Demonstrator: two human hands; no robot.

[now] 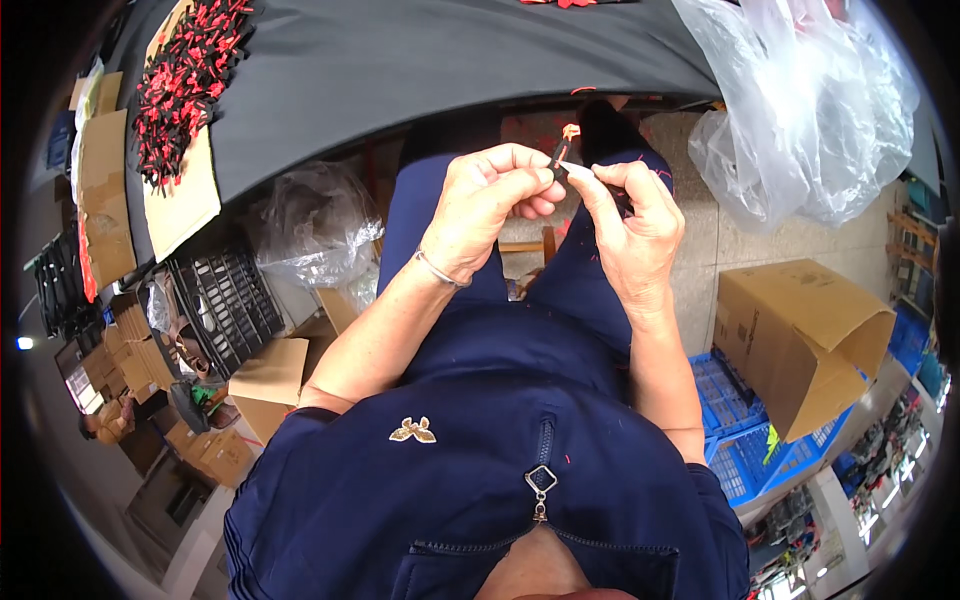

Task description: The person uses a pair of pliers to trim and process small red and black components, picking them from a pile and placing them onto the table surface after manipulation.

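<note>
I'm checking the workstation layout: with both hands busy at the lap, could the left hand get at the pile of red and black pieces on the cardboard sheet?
Probably yes. The left hand pinches a small black piece, but the pile lies uncovered up-left on the table.

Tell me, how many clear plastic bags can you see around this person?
3. A big clear bag hangs off the table's right end, a crumpled one sits under the table at left, and a small one lies among the boxes. Others may be hidden.
</note>
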